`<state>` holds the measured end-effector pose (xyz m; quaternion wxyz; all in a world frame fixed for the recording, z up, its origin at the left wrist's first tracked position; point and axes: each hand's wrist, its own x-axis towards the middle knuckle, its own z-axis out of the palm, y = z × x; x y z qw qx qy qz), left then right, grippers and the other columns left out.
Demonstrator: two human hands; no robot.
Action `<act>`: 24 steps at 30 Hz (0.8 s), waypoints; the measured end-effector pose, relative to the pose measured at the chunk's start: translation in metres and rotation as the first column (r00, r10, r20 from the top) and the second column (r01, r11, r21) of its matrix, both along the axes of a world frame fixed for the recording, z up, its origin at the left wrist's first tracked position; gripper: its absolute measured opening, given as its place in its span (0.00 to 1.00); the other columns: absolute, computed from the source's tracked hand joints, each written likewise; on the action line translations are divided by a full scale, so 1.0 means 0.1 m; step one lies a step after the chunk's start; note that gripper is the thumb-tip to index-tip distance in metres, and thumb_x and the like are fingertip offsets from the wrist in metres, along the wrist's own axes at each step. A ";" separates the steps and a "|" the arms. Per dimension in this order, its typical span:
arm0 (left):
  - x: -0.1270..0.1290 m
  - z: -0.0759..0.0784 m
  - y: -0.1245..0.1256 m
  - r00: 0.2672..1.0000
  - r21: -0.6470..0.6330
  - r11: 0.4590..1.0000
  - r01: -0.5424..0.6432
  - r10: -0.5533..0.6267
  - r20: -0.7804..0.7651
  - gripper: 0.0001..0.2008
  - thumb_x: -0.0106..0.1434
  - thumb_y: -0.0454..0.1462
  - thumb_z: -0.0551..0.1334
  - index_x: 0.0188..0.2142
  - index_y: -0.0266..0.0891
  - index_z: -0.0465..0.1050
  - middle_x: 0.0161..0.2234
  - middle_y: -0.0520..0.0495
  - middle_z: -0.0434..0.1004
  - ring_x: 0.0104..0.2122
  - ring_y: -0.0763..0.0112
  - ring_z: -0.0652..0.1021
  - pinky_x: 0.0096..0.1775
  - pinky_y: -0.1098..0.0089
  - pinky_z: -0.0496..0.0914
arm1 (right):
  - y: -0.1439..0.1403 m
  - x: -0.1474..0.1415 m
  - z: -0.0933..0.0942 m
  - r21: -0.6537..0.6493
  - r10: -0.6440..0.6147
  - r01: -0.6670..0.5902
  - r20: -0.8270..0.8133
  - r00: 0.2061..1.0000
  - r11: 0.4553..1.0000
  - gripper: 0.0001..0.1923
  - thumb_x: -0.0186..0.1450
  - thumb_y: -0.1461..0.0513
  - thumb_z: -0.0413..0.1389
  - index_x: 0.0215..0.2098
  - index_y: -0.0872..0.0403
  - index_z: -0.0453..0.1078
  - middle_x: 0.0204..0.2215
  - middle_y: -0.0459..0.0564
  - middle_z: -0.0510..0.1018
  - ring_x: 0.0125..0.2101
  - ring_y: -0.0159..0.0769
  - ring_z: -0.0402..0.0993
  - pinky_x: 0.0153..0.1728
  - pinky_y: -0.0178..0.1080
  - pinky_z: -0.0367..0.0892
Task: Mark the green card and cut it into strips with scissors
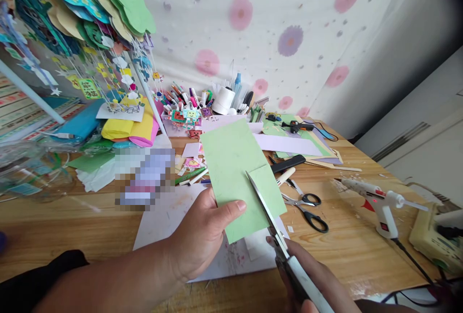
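Observation:
My left hand point(202, 231) grips a light green sheet of paper point(231, 158) by its lower left edge, thumb on top. The sheet is held above the table, tilted. In my right hand point(311, 274) is a pair of scissors point(269, 216), its long metal blade lying across the lower part of the sheet with the tip pointing up and left. To the right of the blade, a paler corner section point(268, 190) of the sheet stands slightly apart along a cut edge. The handles are partly covered by my fingers. Beneath lies a white sheet point(159, 221).
Black-handled scissors point(307, 211) lie right of the paper. A glue gun point(379, 202) stands further right, its cord trailing forward. Pens and markers point(191, 96) fill a holder behind. Paper decorations point(123, 4) hang at upper left. A plastic container point(32, 173) sits at left.

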<state>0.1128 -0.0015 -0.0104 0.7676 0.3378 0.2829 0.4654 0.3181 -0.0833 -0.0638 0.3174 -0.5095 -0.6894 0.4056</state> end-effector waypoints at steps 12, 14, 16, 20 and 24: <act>0.02 0.01 -0.05 0.998 -0.041 0.999 0.012 -0.009 0.068 0.14 0.55 0.32 0.66 0.43 0.38 0.76 0.40 0.41 0.81 0.42 0.57 0.78 0.41 0.63 0.73 | 0.01 -0.02 -0.02 0.007 0.000 0.000 -0.019 1.000 1.000 0.42 0.59 0.35 0.44 0.58 0.56 0.61 0.30 0.54 0.76 0.32 0.46 0.73 0.36 0.41 0.69; 0.03 0.01 -0.05 0.997 -0.049 0.999 0.011 -0.008 0.080 0.14 0.55 0.32 0.66 0.43 0.37 0.76 0.40 0.41 0.81 0.43 0.56 0.78 0.41 0.63 0.73 | 0.02 0.00 -0.04 -0.075 0.007 -0.009 -0.033 0.999 0.997 0.46 0.56 0.33 0.45 0.58 0.57 0.61 0.24 0.50 0.72 0.28 0.45 0.72 0.34 0.41 0.69; 0.03 0.00 -0.05 0.995 -0.052 0.999 0.010 -0.005 0.095 0.14 0.55 0.31 0.65 0.43 0.36 0.76 0.39 0.41 0.81 0.43 0.56 0.78 0.41 0.63 0.73 | 0.04 0.02 -0.07 -0.178 0.011 -0.022 -0.061 0.998 0.984 0.49 0.52 0.32 0.48 0.59 0.57 0.60 0.21 0.47 0.68 0.25 0.42 0.70 0.29 0.40 0.69; 0.01 0.00 -0.01 0.992 -0.037 0.999 -0.001 0.006 0.130 0.17 0.57 0.32 0.63 0.47 0.37 0.74 0.42 0.41 0.80 0.43 0.58 0.78 0.41 0.64 0.73 | 0.07 0.04 -0.04 -0.338 0.005 -0.056 -0.149 0.989 0.940 0.45 0.53 0.34 0.52 0.60 0.52 0.59 0.23 0.46 0.68 0.22 0.37 0.69 0.27 0.40 0.69; 0.01 0.06 0.11 0.983 -0.014 0.992 -0.128 0.129 0.130 0.21 0.57 0.32 0.63 0.51 0.41 0.70 0.42 0.44 0.80 0.41 0.62 0.79 0.42 0.66 0.73 | 0.10 0.05 0.20 -0.262 0.048 -0.092 -0.173 0.984 0.961 0.38 0.57 0.38 0.52 0.57 0.49 0.64 0.29 0.52 0.76 0.32 0.46 0.75 0.35 0.43 0.71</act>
